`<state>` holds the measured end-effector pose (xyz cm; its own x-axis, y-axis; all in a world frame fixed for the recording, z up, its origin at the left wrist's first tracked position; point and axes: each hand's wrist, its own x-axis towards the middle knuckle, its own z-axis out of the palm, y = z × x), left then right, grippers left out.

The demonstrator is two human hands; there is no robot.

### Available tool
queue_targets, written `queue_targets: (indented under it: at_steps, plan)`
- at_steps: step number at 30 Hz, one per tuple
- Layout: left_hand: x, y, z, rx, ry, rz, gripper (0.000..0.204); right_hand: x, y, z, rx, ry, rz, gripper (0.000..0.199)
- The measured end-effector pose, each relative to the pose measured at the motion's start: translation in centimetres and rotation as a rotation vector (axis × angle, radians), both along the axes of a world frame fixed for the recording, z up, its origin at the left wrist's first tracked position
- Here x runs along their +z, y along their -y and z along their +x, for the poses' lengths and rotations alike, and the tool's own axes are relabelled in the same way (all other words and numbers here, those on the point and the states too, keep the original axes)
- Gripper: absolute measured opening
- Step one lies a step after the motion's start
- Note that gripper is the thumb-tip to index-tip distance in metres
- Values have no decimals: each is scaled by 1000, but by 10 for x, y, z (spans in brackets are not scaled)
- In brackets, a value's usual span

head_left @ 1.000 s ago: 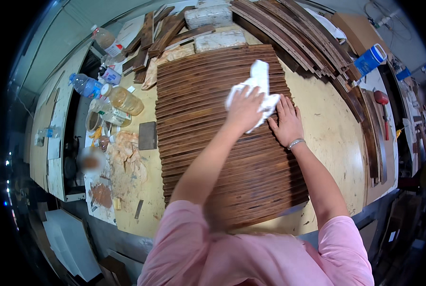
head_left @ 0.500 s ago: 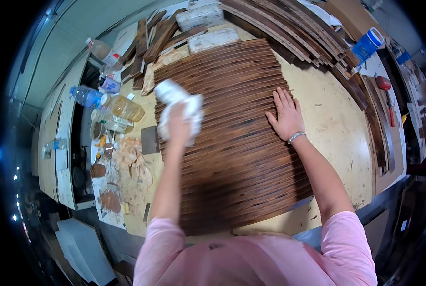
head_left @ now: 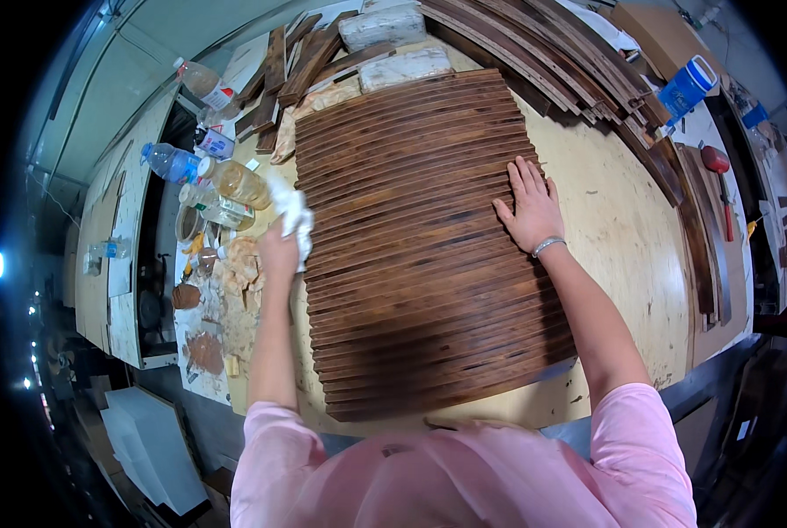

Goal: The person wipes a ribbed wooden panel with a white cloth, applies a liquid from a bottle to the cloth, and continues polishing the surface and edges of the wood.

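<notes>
A pale worktop (head_left: 622, 246) spreads beneath both hands. On it, a broad row of brown wooden slats (head_left: 420, 220) lies under the right hand and to the right of the left hand, ends uneven; uneven pressure might push loose slats out of line. The right hand (head_left: 533, 211) rests flat near their right edge, fingers spread; a rough edge could leave a splinter. The left hand (head_left: 279, 251), just off their left edge, is closed around a bunched white cloth (head_left: 297, 220), finger detail blurred. Just beyond that hand, an amber bottle (head_left: 238, 183) stands close to the cloth; a wide swing could tip it and spill liquid. Nearer the body than that hand lies brown powder (head_left: 204, 352), which a trailing cloth could smear onto the wood.
</notes>
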<state>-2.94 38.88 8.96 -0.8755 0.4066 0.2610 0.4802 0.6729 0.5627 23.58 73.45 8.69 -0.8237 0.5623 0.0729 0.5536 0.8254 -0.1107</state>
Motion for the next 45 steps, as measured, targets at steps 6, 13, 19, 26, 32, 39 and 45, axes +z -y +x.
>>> queue_targets:
  at_steps: [6,13,19,26,32,39,45]
  plan:
    - [22,-74,112,-295,276,99,31,-1,-5,3,-26,4,-1,74]
    - [1,35,75,-153,85,80,39,-5,-4,1,-20,24,23,74]
    - [26,8,84,-12,223,410,32,-8,-7,2,-19,3,44,73]
    - [-26,-127,157,-572,-250,-216,49,-5,-3,-2,1,13,37,73]
    - [11,49,63,13,33,-85,30,-6,-7,3,-24,15,29,73]
    - [1,26,80,-173,-176,130,36,-7,-5,-1,-7,-9,53,72]
    - [10,18,65,-337,-325,-59,14,-8,-7,3,-15,3,51,72]
